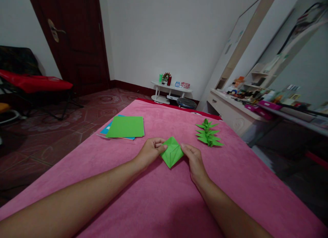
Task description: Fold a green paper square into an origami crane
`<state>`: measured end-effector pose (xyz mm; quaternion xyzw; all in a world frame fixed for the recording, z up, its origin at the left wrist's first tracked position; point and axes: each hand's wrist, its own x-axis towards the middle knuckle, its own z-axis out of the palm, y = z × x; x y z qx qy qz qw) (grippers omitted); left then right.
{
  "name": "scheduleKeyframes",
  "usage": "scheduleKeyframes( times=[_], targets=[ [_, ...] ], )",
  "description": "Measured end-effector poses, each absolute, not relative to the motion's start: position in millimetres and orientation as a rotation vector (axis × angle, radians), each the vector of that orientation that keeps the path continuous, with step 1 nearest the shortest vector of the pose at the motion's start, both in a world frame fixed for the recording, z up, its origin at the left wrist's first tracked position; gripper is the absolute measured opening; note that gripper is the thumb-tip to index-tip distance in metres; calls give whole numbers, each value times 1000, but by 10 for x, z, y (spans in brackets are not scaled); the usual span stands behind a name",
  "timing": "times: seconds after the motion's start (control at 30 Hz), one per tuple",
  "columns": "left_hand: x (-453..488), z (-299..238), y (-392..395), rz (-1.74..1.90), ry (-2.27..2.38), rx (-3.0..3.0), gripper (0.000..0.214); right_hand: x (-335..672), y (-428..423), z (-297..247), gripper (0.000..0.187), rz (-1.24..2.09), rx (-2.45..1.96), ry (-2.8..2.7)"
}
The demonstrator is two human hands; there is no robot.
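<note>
A green sheet of origami paper (172,153), folded to a diamond with crease lines on its face, is held between my two hands over the pink cloth (143,204). My left hand (153,149) pinches its left corner, thumb on top. At the right corner, my right hand (192,157) grips the edge between thumb and fingers. Several folded green paper pieces with pointed tips (208,133) lie in a row beyond my right hand. To the far left rests a stack of square paper (125,126), green on top with blue beneath.
A low white shelf (173,86) with small items stands by the far wall. A dressing table (235,106) crowded with bottles runs along the right side. On the left are a red folding chair (36,82) and a dark red door (74,43).
</note>
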<state>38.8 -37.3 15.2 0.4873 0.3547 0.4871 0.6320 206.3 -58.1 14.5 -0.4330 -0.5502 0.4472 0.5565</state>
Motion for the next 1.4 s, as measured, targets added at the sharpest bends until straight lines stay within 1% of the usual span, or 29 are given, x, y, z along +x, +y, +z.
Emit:
scheduleKeyframes(
  times=[0.1, 0.23, 0.43, 0.5, 0.63, 0.67, 0.7, 0.77, 0.83, 1.0, 1.07, 1.17, 1.3, 1.4],
  targets=[
    [389, 149, -376, 1103, 812, 1124, 31, 2047, -597, 174, 20, 1014, -1073, -1344],
    [392, 130, -385, 1078, 801, 1160, 30, 2024, -611, 194, 20, 940, -1137, -1388],
    [398, 141, -391, 1095, 782, 1208, 25, 2028, -613, 197, 33, 854, -1165, -1395],
    [397, 148, -383, 1114, 778, 1210, 25, 2024, -615, 200, 32, 894, -1136, -1409],
    [385, 158, -374, 1140, 759, 1189, 30, 2012, -613, 188, 22, 1034, -1083, -1416],
    [381, 160, -376, 1136, 750, 1175, 34, 2014, -609, 179, 22, 1036, -1085, -1394],
    [378, 162, -380, 1124, 743, 1160, 41, 2018, -604, 170, 22, 1031, -1088, -1368],
    [375, 162, -388, 1090, 738, 1138, 64, 2028, -591, 155, 20, 1042, -1075, -1315],
    [376, 154, -393, 1079, 752, 1129, 75, 2034, -583, 152, 20, 1084, -1038, -1285],
    [381, 122, -386, 1114, 786, 1162, 70, 2004, -597, 176, 36, 1098, -1027, -1311],
    [386, 121, -393, 1096, 807, 1231, 67, 1995, -604, 180, 33, 1109, -1029, -1304],
    [402, 131, -418, 1053, 820, 1350, 61, 2011, -597, 164, 20, 1119, -1051, -1260],
    [421, 142, -446, 1008, 778, 1366, 58, 2065, -567, 110, 31, 1075, -1115, -1224],
    [433, 146, -458, 992, 766, 1261, 60, 2087, -554, 83, 32, 1062, -1123, -1205]
  ],
)
